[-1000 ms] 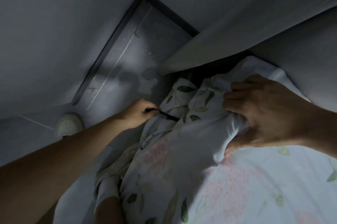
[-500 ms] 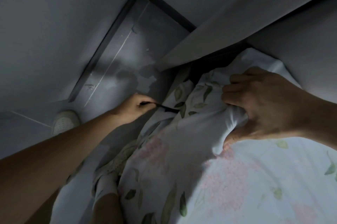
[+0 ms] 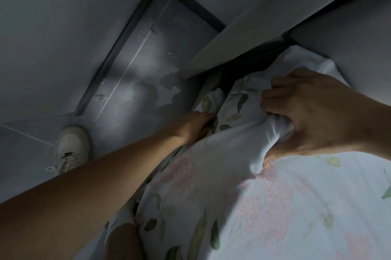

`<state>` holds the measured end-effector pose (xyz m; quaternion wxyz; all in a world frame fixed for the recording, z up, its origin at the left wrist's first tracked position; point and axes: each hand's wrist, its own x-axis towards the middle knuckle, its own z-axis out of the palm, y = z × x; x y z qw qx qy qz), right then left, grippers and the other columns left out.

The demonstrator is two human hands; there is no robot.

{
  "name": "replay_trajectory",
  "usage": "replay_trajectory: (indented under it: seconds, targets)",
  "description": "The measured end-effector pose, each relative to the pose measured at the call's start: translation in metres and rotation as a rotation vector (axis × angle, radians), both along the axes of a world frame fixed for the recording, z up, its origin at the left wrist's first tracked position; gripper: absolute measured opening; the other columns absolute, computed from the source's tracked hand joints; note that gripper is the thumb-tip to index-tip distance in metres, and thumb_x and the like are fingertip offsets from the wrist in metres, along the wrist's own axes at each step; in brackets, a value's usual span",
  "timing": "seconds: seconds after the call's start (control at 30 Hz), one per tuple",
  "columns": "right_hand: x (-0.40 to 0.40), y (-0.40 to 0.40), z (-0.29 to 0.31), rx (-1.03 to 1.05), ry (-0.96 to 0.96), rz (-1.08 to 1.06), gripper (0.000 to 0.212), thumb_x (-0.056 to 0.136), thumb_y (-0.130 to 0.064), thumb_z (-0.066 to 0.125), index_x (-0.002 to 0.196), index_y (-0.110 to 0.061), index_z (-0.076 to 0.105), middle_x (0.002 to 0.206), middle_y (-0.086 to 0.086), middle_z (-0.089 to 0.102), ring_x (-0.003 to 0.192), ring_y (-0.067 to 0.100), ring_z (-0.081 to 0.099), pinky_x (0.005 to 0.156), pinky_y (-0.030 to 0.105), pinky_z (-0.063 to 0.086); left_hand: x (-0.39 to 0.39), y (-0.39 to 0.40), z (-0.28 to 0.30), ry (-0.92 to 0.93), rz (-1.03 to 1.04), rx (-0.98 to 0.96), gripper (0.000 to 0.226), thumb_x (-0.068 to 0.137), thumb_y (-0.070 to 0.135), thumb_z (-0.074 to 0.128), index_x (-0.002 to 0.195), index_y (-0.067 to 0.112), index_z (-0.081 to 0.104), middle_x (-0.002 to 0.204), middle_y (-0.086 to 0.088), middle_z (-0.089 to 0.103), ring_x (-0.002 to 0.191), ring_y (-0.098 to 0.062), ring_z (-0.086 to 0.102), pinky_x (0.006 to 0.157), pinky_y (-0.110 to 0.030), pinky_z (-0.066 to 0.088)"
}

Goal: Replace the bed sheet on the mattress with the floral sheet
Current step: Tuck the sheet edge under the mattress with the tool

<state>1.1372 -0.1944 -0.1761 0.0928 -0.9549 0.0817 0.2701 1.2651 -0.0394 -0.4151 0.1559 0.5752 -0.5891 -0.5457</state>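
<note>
Covering the mattress corner, floral sheet (image 3: 243, 196) lies spread below me | my right hand (image 3: 313, 116) clamps a bunched fold on top | my left hand (image 3: 195, 125) curls into the sheet's side edge | sneaker (image 3: 72, 146) on floor

The right hand (image 3: 313, 116) gripped a bunched fold of the floral sheet (image 3: 243, 192) at the mattress corner; the left hand (image 3: 195, 125) reached down the side edge, fingers hidden in the fabric; a white shoe (image 3: 72, 147) stood on the grey floor (image 3: 137, 82) beside the bed.
</note>
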Motion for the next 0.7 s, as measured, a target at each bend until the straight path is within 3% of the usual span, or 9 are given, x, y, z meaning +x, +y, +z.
replay_trajectory:
  seconds: [0.1, 0.23, 0.3, 0.37, 0.47, 0.5, 0.7]
  targets:
    - [0.0, 0.001, -0.001, 0.001, -0.003, -0.003, 0.072, 0.069, -0.097, 0.054, 0.07, -0.025, 0.052, 0.073, -0.01, 0.051, 0.076, 0.021, 0.048, 0.075, 0.041, 0.04, 0.007, -0.005, 0.004, 0.002, -0.083, 0.015, 0.036, 0.108, 0.035, 0.04, 0.139, 0.03, 0.059, 0.135, -0.007, 0.065, 0.119, -0.028, 0.063, 0.1, -0.035, 0.049]
    - [0.002, 0.002, 0.001, 0.009, -0.001, -0.01, 0.073, 0.068, -0.098, 0.055, 0.069, -0.025, 0.052, 0.072, -0.01, 0.051, 0.075, 0.021, 0.048, 0.075, 0.042, 0.042, 0.049, 0.025, 0.006, 0.153, 0.05, 0.022, 0.019, 0.109, 0.028, 0.045, 0.103, 0.023, 0.063, 0.096, 0.002, 0.069, 0.086, -0.015, 0.065, 0.08, -0.041, 0.053]
    - [0.003, 0.002, 0.001, 0.008, 0.0, -0.006, 0.074, 0.069, -0.099, 0.052, 0.07, -0.025, 0.053, 0.071, -0.011, 0.051, 0.075, 0.02, 0.048, 0.075, 0.043, 0.043, 0.083, 0.05, -0.002, 0.106, 0.144, 0.002, 0.02, 0.108, 0.022, 0.049, 0.091, 0.026, 0.059, 0.077, 0.005, 0.061, 0.07, -0.009, 0.06, 0.067, -0.039, 0.049]
    - [0.004, 0.002, 0.003, 0.013, -0.006, -0.009, 0.073, 0.069, -0.099, 0.051, 0.069, -0.026, 0.052, 0.07, -0.012, 0.05, 0.074, 0.019, 0.047, 0.075, 0.044, 0.044, 0.106, 0.072, -0.003, 0.025, 0.093, 0.0, 0.027, 0.107, 0.021, 0.054, 0.083, 0.034, 0.054, 0.067, 0.009, 0.055, 0.062, -0.007, 0.056, 0.06, -0.032, 0.041]
    - [0.003, 0.002, 0.004, 0.011, -0.016, -0.01, 0.072, 0.069, -0.099, 0.051, 0.068, -0.027, 0.051, 0.07, -0.013, 0.047, 0.072, 0.019, 0.046, 0.074, 0.044, 0.045, 0.089, 0.075, 0.001, -0.1, -0.154, 0.026, 0.02, 0.105, 0.029, 0.054, 0.088, 0.035, 0.063, 0.074, 0.013, 0.063, 0.068, -0.003, 0.06, 0.065, -0.03, 0.043]
    - [0.002, 0.003, 0.003, 0.006, -0.017, -0.009, 0.073, 0.07, -0.099, 0.051, 0.068, -0.026, 0.053, 0.07, -0.012, 0.049, 0.073, 0.02, 0.047, 0.074, 0.044, 0.044, 0.076, 0.067, 0.001, -0.113, -0.182, 0.003, 0.019, 0.105, 0.032, 0.052, 0.094, 0.033, 0.066, 0.079, 0.01, 0.067, 0.073, -0.008, 0.063, 0.067, -0.03, 0.044]
    - [-0.002, 0.001, 0.0, 0.0, -0.032, -0.006, 0.073, 0.071, -0.097, 0.052, 0.069, -0.024, 0.054, 0.073, -0.014, 0.046, 0.075, 0.021, 0.048, 0.075, 0.042, 0.042, 0.022, 0.002, 0.006, -0.04, -0.112, -0.064, 0.023, 0.104, 0.026, 0.049, 0.106, 0.024, 0.071, 0.102, -0.003, 0.072, 0.089, -0.02, 0.066, 0.075, -0.031, 0.047]
